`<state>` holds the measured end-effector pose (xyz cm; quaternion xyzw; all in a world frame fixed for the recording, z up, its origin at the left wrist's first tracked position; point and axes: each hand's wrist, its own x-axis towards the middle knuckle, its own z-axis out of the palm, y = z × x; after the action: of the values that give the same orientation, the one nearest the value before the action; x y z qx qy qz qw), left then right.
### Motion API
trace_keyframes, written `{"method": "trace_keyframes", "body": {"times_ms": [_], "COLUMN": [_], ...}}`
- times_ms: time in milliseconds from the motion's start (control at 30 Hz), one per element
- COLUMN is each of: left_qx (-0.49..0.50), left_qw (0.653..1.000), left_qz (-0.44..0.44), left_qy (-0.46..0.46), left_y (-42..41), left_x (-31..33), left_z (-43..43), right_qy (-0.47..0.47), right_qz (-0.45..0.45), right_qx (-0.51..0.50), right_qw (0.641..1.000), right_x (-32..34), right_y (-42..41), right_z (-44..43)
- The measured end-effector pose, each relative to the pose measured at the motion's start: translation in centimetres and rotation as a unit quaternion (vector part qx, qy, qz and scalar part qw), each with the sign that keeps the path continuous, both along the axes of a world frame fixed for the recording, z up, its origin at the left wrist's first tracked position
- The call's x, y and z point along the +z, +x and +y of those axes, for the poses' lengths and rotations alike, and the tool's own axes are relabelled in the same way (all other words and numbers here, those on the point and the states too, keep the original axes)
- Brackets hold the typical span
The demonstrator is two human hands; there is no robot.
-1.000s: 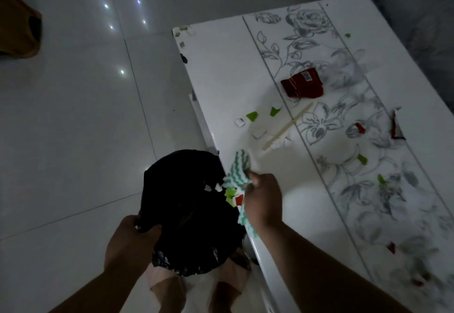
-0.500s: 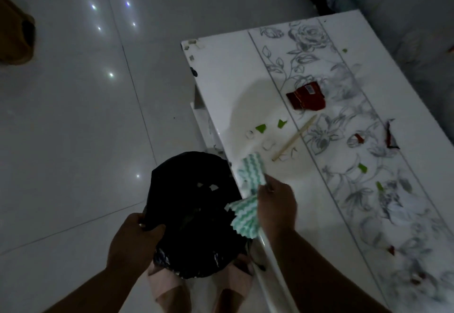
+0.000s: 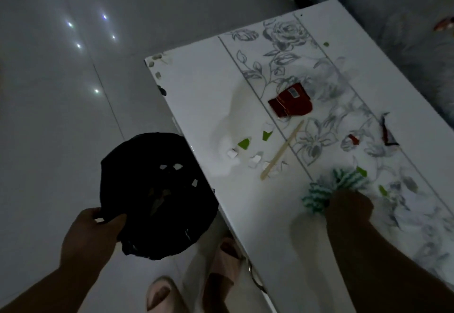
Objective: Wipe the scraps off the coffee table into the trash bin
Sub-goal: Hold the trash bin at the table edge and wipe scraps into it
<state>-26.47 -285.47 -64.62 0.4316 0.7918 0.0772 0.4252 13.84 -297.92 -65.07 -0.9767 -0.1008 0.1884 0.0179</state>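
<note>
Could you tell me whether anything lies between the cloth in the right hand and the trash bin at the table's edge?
Nothing visible does: the tabletop between the cloth and the trash bin is bare; the wooden stick lies farther up.

arms: both forearms were bare, no sleeves in view | left hand (image 3: 92, 236): bare, no glove, ring or watch seen | right hand (image 3: 348, 208): bare, no glove | feet: wore pale open-toed slide sandals (image 3: 221, 266), broad single strap each
</note>
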Motion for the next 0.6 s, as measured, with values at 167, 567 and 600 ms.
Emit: {"method": "trace_keyframes", "body": {"times_ms": [167,567,600], "left_qx": [0.002,-0.007,-0.004], "left_qw": [1.0,1.0,1.0], "left_qz": [0.003,0.0,-0.006], "left_qy": [-0.007,0.01,0.011], "left_y": [1.4,2.9,2.8], "left_x": [-0.7,0.0,0.1], "left_z": [1.2,2.4,2.4], "right_qy": [0.179,0.164,0.171], "right_qz": [-0.001,0.034,0.043], "right_qx": [-0.016,0.215,0.228], "right_qw": [0.984,0.962,0.958], "right_x": [0.5,-0.4,-0.5], "right_y": [1.5,-6.4,-7.6], "right_z": [6.5,12.0,12.2]}}
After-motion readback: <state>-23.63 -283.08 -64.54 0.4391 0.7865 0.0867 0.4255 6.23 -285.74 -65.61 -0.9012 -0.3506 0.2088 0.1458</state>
